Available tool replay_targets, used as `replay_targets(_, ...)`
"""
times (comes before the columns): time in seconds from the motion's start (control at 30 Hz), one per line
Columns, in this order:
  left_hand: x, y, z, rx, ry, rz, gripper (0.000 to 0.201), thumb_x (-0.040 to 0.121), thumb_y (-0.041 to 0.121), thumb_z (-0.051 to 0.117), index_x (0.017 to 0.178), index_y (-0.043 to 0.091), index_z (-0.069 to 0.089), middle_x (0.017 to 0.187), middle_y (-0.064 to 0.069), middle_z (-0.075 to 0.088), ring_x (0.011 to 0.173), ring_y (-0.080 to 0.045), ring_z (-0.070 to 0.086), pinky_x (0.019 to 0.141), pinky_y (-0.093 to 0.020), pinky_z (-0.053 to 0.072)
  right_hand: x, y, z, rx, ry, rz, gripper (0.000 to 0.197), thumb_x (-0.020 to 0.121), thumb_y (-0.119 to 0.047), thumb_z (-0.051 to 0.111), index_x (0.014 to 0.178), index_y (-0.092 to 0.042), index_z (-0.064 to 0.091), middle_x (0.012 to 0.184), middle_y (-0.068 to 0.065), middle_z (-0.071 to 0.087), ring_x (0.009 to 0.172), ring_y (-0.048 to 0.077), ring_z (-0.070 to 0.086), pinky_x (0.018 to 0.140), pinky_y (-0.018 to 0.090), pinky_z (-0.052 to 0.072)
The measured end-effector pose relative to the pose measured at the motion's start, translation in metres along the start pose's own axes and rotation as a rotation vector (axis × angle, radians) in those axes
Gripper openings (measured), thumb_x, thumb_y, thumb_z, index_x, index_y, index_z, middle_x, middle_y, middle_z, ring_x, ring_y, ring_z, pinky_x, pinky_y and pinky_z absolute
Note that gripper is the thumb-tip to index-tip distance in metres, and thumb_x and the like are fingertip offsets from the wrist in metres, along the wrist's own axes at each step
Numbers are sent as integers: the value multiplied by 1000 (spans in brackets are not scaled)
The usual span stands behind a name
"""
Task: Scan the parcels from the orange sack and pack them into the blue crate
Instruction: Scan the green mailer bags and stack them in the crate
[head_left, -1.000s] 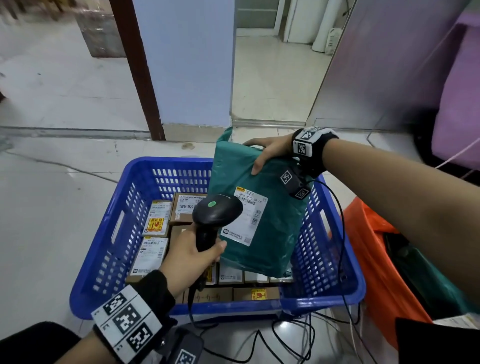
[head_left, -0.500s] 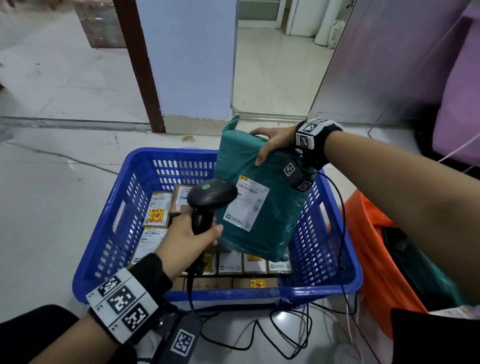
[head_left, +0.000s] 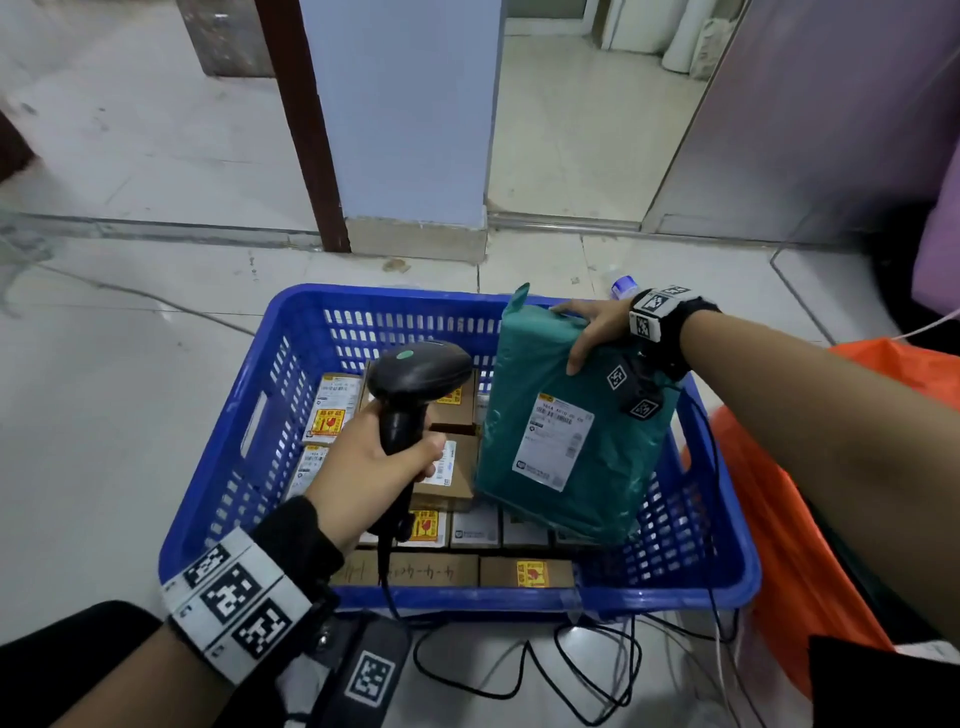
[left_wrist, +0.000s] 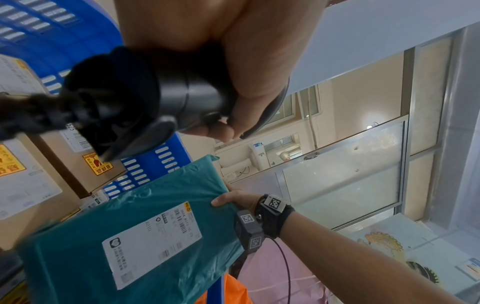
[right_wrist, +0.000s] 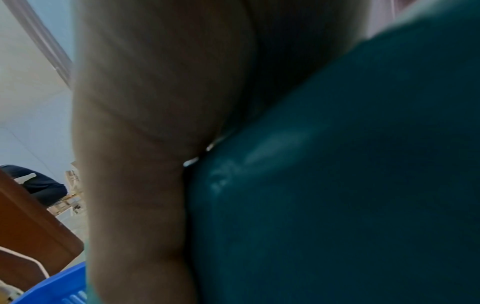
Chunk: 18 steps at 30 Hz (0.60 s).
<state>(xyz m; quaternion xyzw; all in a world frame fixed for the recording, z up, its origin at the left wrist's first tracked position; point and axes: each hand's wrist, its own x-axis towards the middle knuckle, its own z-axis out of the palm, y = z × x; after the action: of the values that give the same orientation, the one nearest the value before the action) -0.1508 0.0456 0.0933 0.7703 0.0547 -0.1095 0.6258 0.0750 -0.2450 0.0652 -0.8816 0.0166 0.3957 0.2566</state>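
My right hand (head_left: 589, 327) grips the top edge of a teal plastic parcel (head_left: 566, 431) with a white label (head_left: 553, 441), tilted over the right half of the blue crate (head_left: 249, 415). My left hand (head_left: 374, 467) holds a black barcode scanner (head_left: 415, 379) by its handle, its head left of the parcel. In the left wrist view the scanner (left_wrist: 135, 98) sits in my fingers above the teal parcel (left_wrist: 130, 236). The right wrist view shows my palm against the parcel (right_wrist: 337, 185). The orange sack (head_left: 810, 519) lies to the right of the crate.
Several cardboard boxes (head_left: 447, 467) with labels and yellow stickers line the crate floor. Black cables (head_left: 571, 670) loop on the tiled floor in front of the crate. A blue-grey pillar (head_left: 405, 130) and a brown door frame (head_left: 306, 124) stand behind it.
The teal parcel has moved right and down toward the crate's right side. The scanner no longer overlaps the label and now sits left of the parcel.
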Motion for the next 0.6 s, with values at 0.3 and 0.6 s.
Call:
replay_targets(0.3,12,-4,4,29,16,-13,14,87,12,67,98,8,59,75,-2,62,65,-6,63,64,-17,51,50,20,20,-37,-185,67,94,74,-8,81,148,-41,32,144,5,45,109,33,60,75,38,59)
replay_targets(0.6,19,-10,12,-2,-14,-74,17,87,14,66,99,6,57,76,-4,59,63,-6,60,60,-13,48,85,31,10,26,-52,-52,72,62,-21,89,129,-29,63,118,4,69,101,28,68,84,41,58)
